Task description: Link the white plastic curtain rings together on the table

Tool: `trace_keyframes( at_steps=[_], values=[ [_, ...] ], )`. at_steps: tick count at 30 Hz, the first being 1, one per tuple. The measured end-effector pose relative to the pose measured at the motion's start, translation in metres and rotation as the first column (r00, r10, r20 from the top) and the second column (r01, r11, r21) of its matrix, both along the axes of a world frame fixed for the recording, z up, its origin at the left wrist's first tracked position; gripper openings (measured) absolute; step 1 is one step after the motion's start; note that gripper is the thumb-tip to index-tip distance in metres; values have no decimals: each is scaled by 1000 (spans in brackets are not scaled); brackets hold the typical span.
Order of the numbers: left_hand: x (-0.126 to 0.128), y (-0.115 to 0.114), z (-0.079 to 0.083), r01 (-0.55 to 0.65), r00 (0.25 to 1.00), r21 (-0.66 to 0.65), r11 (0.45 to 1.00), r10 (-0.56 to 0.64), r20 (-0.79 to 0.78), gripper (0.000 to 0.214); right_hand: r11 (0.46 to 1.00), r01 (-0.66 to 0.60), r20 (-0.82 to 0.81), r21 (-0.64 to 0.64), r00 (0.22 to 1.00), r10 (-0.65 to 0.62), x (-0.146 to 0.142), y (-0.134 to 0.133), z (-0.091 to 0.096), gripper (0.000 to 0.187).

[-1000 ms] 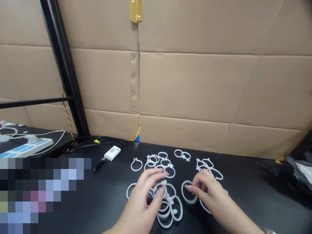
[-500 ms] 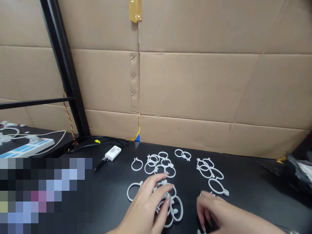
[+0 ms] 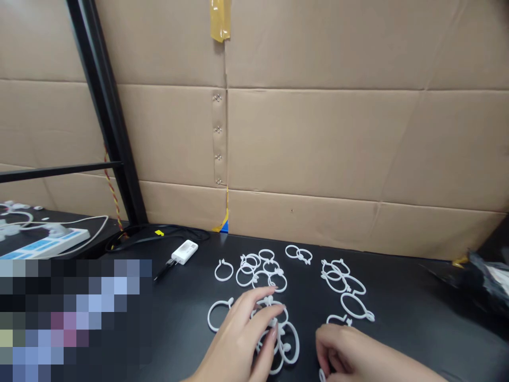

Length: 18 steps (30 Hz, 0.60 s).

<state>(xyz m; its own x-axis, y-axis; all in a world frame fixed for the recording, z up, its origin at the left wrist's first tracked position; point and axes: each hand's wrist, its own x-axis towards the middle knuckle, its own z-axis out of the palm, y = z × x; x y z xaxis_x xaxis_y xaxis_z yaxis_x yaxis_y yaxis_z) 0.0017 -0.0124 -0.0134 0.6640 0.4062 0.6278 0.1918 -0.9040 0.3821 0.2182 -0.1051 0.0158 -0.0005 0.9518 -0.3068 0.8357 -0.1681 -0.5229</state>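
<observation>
My left hand (image 3: 244,334) is low over a cluster of white plastic rings (image 3: 295,344), its fingers apart and slightly bent. It covers part of the cluster, and I see nothing held in it. My right hand (image 3: 344,350) is at the lower right, fingers curled in and closed. A bit of a white plastic ring (image 3: 322,375) shows at its fingertips, the remainder hidden by the hand or the frame edge. Just behind its knuckles lies another white ring (image 3: 337,318). The rings carry small tabs or knobs. One ring (image 3: 209,317) lies left of my left hand.
More rings lie in groups farther back: one at centre (image 3: 244,276), a pair (image 3: 292,251) and one at right (image 3: 352,305). A white box-like device (image 3: 185,252) with a black cable, a power strip (image 3: 59,243), a black post (image 3: 107,116) and a black plastic bag (image 3: 477,281) surround them.
My right hand has shifted slightly left and its fingers have curled in more tightly, uncovering the ring behind it. My left hand stays nearly in place.
</observation>
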Motion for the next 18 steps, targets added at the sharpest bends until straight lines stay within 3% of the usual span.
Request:
trace_keyframes(
  at_steps=[4, 10, 18],
  values=[
    [0, -1, 0, -10, 1000, 4, 1000, 10, -7, 34, 999, 19, -89, 45, 996, -15, -8, 9, 2, 11],
    [0, -1, 1, -18, 1000, 22, 1000, 18, 4, 36, 994, 53, -227, 98, 974, -29, -15, 19, 3, 15],
    [0, -2, 0, -37, 999, 37, 999, 37, -3, 41, 984, 56, -205, 171, 979, -21, -15, 21, -8, 16]
  ],
)
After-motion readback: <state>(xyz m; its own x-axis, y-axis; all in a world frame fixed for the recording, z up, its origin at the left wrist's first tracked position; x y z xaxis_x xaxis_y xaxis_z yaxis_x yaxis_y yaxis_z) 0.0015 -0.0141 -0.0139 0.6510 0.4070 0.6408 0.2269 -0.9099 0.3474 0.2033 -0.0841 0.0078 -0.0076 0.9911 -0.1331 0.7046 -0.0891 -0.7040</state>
